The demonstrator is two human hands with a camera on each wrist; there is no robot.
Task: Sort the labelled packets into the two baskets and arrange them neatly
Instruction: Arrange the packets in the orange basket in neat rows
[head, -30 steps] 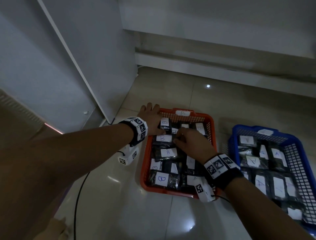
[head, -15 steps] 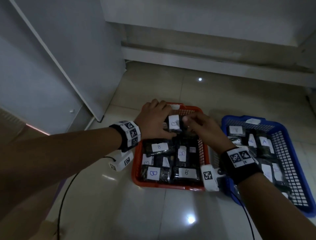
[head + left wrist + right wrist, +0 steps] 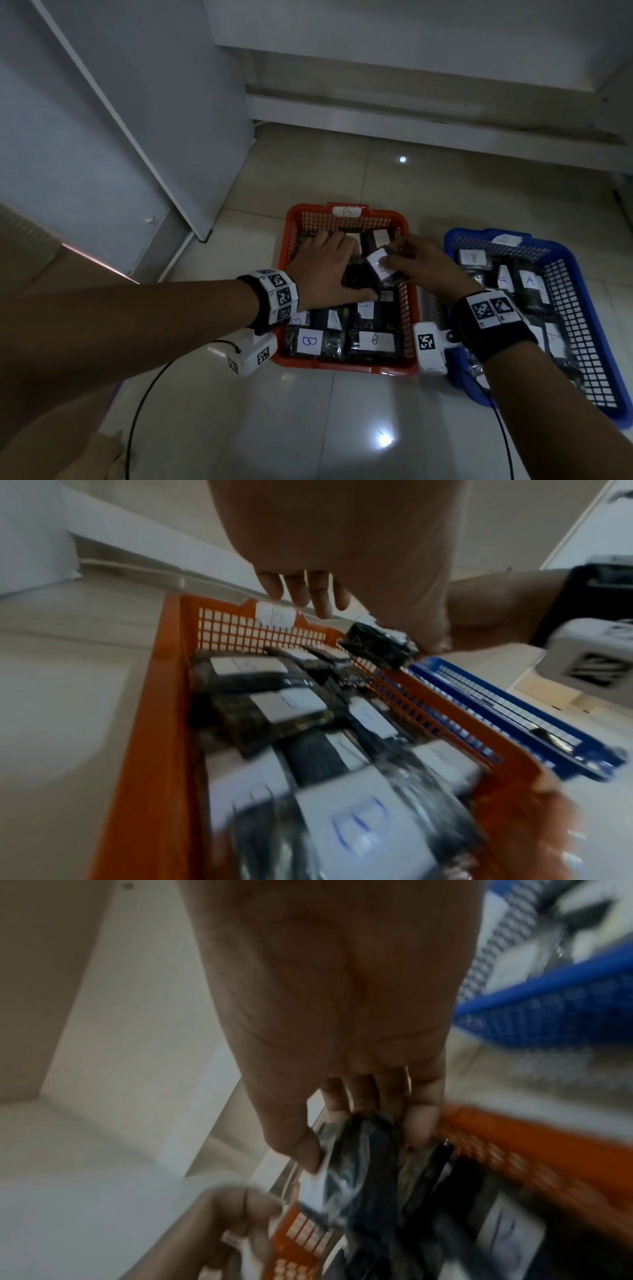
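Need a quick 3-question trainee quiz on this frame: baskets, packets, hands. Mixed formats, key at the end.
1. True or false: the right hand holds a packet over the orange basket.
2. Which letter marks the packets in the blue basket? (a) A (b) B (c) C
3. Fill in: the left hand lies flat, palm down, over the ___ basket.

Key: 1 true; 2 a; 3 orange.

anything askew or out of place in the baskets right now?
One thing: a packet is tilted above the orange basket, pinched in the right hand rather than lying flat in a row. The left hand rests open on the packets beside it. Nothing looks spilled or damaged; the blue basket holds its own packets.
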